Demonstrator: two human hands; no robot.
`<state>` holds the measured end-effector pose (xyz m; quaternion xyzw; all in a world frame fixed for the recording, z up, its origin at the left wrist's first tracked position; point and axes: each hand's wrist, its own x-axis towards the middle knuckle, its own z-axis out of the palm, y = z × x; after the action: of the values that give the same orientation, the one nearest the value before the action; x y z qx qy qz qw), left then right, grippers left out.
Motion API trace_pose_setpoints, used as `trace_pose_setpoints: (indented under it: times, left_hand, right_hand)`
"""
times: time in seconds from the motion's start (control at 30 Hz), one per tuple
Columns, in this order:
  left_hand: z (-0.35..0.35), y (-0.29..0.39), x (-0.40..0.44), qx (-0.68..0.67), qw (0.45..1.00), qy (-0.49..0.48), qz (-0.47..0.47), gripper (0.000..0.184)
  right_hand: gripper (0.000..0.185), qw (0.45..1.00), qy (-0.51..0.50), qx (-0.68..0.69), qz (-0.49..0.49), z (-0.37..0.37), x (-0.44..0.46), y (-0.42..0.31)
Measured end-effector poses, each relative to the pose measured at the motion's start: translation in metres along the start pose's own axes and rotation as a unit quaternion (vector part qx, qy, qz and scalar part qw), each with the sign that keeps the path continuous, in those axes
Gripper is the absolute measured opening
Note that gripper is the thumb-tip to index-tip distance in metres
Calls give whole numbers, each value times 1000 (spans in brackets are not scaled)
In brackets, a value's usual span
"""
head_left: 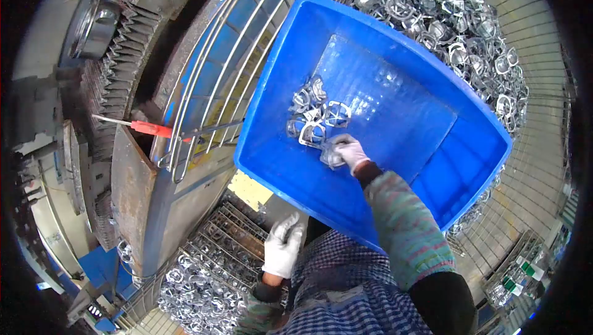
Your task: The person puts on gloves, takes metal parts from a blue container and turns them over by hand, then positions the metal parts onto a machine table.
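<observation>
A large blue plastic bin [278,69] lies in front of me, with several shiny metal parts [312,134] in a small heap at its left side. My right hand [349,151], in a white glove, reaches inside the bin. Its fingers are closed on a metal part [332,154] beside the heap. My left hand [284,247], also gloved, is outside the bin below its near edge. Its fingers are apart and hold nothing.
A wire cage full of metal parts [445,10] is behind the bin. More metal parts [197,292] lie in a basket at the lower left. A red-handled screwdriver [151,128] lies by the wire rack [216,69]. Worn machinery [133,193] stands at the left.
</observation>
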<state>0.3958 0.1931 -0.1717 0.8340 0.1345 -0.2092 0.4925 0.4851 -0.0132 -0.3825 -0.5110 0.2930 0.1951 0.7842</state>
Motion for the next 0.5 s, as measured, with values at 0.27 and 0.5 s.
trace_pose_setpoints:
  times: [0.27,0.5]
  left_hand:
    - [49,23,49,-326,938,-46,-109,79]
    - [51,28,55,-12,990,106,94,70]
  right_hand:
    - [38,981,-124,137,-58,64,-131,-80]
    - [22,923,-37,382,38,77,-118,-71]
